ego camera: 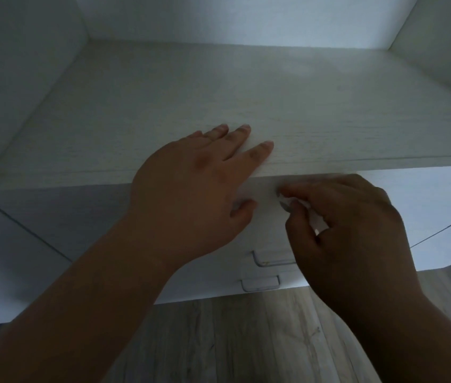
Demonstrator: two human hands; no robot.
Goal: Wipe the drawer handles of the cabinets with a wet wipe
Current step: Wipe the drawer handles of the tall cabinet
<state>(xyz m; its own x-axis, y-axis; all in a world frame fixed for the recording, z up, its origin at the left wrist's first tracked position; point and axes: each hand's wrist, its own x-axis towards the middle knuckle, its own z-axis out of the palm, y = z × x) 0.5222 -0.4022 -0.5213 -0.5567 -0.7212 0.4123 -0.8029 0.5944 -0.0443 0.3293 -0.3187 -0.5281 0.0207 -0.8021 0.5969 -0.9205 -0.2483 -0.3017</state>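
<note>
I look steeply down the front of a white cabinet (pixel 80 217). My left hand (pixel 191 186) rests flat on the cabinet top (pixel 246 100), fingers straight, thumb hanging over the front edge. My right hand (pixel 349 225) is curled against the top drawer front and pinches a white wet wipe (pixel 314 217) around the top drawer handle (pixel 285 205), of which only a small grey tip shows. Below it, two more metal drawer handles are visible: a middle handle (pixel 271 261), partly hidden by my right hand, and a lower handle (pixel 260 284).
The cabinet top sits in a white recess with a back wall (pixel 232 17) and side walls left and right. A second white cabinet front (pixel 445 217) adjoins on the right. Grey wood-look floor (pixel 232 341) lies below.
</note>
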